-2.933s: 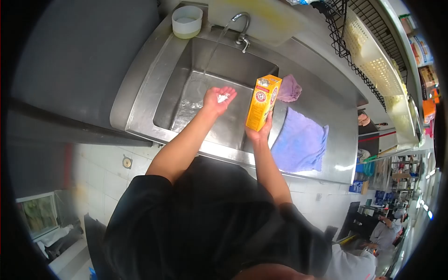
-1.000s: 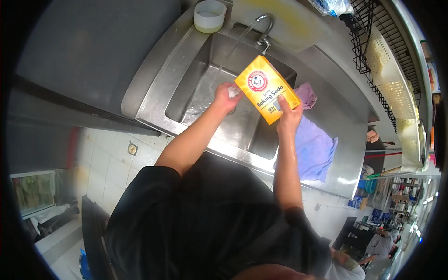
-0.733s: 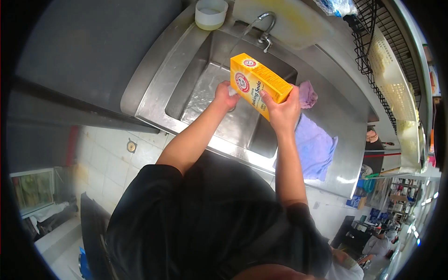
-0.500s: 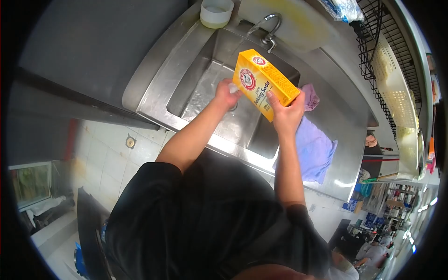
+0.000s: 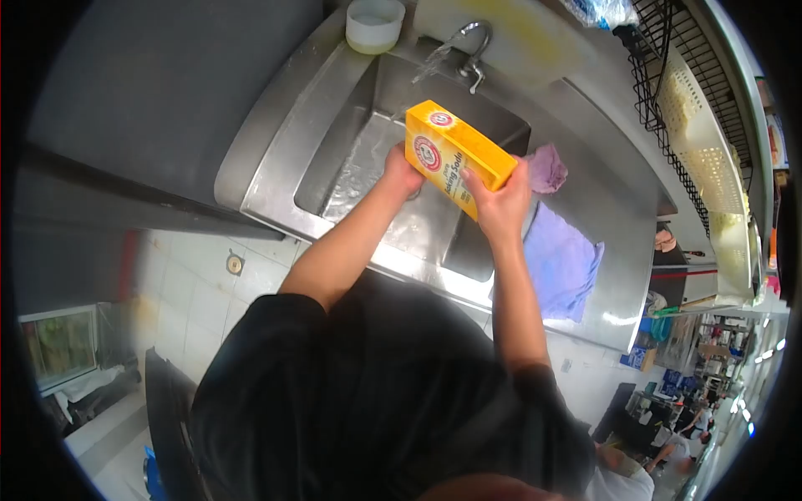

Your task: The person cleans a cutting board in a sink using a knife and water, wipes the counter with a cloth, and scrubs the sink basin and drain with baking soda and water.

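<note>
A yellow box of baking soda (image 5: pixel 447 159) is held tilted over the sink (image 5: pixel 355 179). My right hand (image 5: pixel 504 200) grips its lower right end, thumb across the printed front. Against the box's left edge is my left hand (image 5: pixel 403 171); its fingers are hidden behind the box, so I cannot see what is in them. Water runs from the faucet (image 5: pixel 476 54) at the back of the sink, and the basin floor is wet.
A white tub (image 5: pixel 373 27) stands at the sink's back left corner. On the steel counter to the right lie a purple cloth (image 5: pixel 561 263) and a crumpled pink-purple cloth (image 5: pixel 547 169). A wire rack (image 5: pixel 656 92) hangs along the right. People are in the far lower right.
The box has shifted slightly left and tipped. White powder visible in my left palm before is now out of sight behind the box. The view has moved a little.
</note>
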Available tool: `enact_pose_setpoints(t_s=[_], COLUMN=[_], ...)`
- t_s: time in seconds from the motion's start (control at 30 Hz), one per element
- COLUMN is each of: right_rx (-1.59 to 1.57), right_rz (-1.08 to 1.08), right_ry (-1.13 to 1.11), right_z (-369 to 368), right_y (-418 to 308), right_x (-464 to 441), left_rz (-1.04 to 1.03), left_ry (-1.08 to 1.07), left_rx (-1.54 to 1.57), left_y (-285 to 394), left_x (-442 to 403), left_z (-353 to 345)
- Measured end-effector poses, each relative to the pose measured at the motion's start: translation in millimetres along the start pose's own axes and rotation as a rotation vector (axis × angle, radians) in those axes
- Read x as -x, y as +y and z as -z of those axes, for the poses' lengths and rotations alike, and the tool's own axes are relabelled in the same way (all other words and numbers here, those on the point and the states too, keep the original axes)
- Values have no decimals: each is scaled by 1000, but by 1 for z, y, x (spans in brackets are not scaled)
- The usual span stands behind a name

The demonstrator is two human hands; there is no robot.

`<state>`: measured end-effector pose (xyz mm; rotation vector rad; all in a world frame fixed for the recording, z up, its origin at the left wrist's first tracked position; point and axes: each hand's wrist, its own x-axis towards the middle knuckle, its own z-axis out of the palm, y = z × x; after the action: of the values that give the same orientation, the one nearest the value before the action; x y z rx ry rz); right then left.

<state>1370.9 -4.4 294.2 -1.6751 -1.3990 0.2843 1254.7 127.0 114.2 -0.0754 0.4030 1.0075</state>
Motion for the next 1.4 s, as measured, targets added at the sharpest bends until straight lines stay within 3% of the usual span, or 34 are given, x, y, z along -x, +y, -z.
enact_pose_setpoints(t_s=[0.1,0.2,0.37,0.47,0.53,0.57,0.6,0.63,0.73,0.77,0.83,1.0,1.17,1.4], right_rx=[-91,-192,-713,-828,-664,-524,-610,-201,-547,-556,-866,-692,-832,-572], right_rz=[-9,-70,-207,-331,-368,-289,-345,-406,-434,-393,-442,-186,36,182], right_ry=[11,24,115,-25,-103,-165,-249,-315,-284,-277,-262,-209,-116,60], right_z=[-5,-5,-20,-18,-18,-13,-21,-6,-31,-31,-19,25,111,264], right_y=[11,18,68,95,97,87,106,80,106,100,82,52,-44,-169], right_x=[-1,9,35,58,71,74,82,73,82,78,70,11,-71,-201], left_rz=[-7,-49,-22,-123,-93,-73,30,34,186,168,13,-66,-99,-114], left_ry=[-53,61,173,222,198,189,146,173,-154,-189,157,97,208,267], left_rx=[18,-25,96,128,37,-76,-103,-117,8,-6,55,85,196,281], left_y=[-3,-5,6,8,11,11,13,11,20,25,23,49,58,70], left_x=[1,11,-3,-24,-5,6,7,6,-32,-29,-9,-17,-20,-13], left_z=[0,-3,-16,4,-12,-19,-21,-23,13,-8,-47,-48,-26,20])
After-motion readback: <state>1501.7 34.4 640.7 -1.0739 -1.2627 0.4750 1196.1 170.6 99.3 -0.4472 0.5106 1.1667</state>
